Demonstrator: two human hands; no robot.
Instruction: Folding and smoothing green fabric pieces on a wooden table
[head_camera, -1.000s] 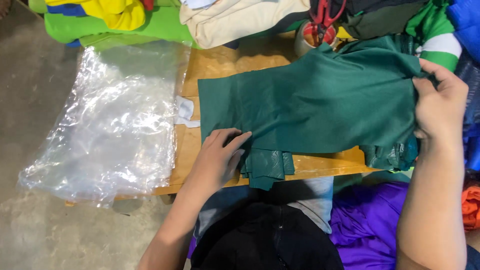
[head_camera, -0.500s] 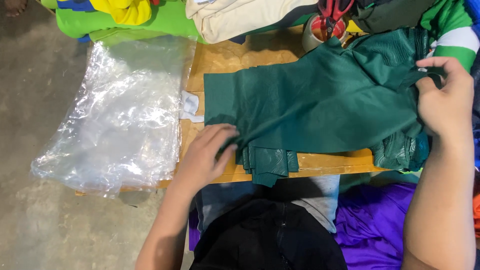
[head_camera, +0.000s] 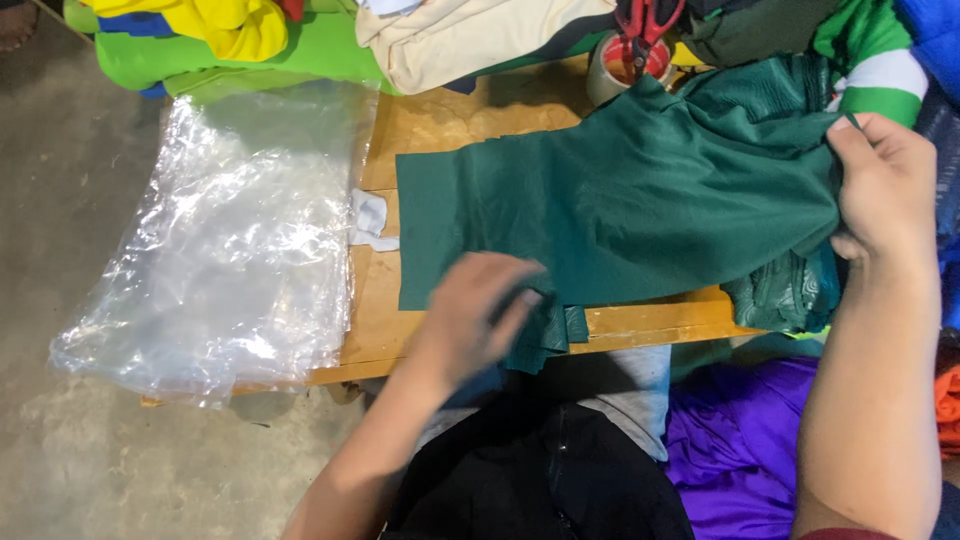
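Where desk (head_camera: 440, 120) overhangs at far left: crumpled clear plastic bag (head_camera: 230, 240), small white scrap (head_camera: 368, 218) beside it. Mid-frame: dark green cloth (head_camera: 620, 200) spread flat across wood. Left hand (head_camera: 480, 320) blurred over near edge (fingers open, touching cloth). Right hand (head_camera: 885, 190) pinching far end, fingers closed on fabric.

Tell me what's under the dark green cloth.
The dark green cloth lies on a wooden table. Folded green pieces stick out below its near edge, by the left hand. Anything else beneath it is covered.
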